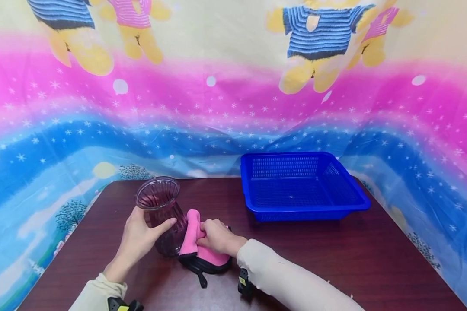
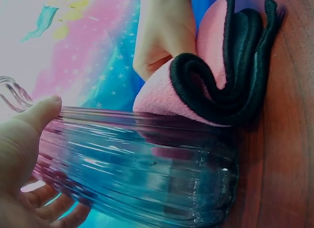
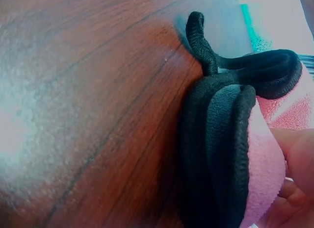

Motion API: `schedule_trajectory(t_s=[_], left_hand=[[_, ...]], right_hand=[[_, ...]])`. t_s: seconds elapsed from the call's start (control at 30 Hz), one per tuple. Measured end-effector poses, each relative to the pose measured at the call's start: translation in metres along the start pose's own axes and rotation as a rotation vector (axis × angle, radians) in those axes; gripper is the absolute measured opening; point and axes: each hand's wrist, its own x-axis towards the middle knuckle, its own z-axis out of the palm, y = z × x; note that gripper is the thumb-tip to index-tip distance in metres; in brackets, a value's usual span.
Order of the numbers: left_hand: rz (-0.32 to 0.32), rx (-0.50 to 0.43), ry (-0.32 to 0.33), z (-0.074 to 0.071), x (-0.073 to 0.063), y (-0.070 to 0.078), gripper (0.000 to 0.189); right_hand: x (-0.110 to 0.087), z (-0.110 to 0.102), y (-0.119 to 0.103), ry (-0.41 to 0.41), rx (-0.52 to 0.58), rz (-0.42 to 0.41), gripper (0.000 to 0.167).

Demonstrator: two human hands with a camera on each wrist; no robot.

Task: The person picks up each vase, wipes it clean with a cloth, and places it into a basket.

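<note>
A ribbed clear glass vase (image 1: 169, 238) with a flared rim stands at the left of the table. My left hand (image 1: 138, 235) holds it around the neck, thumb across the near side and fingers behind the glass. Right beside the vase is a folded pink cloth (image 1: 190, 236) with black edging, pinched from above by my right hand (image 1: 218, 236). In the left wrist view the cloth (image 2: 159, 93) bulges against the side of the vase (image 2: 147, 159). A black hanging loop (image 3: 196, 34) sticks out from the cloth's edge in the right wrist view.
A blue plastic basket (image 1: 305, 209) with perforated walls stands at the back right of the dark brown wooden table (image 1: 315, 250). A patterned curtain (image 1: 218, 99) hangs behind and around the table.
</note>
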Motion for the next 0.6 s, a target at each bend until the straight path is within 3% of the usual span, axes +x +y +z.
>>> schedule_trajectory(t_s=[0.27,0.6], left_hand=[[-0.011,0.034,-0.092,-0.011,0.005,0.000,0.067],[-0.009,-0.038,-0.193,-0.016,0.010,-0.001,0.064]], right_hand=[[0.000,-0.001,0.000,0.002,0.006,0.002,0.033],[-0.001,0.000,0.001,-0.010,0.010,0.002,0.033]])
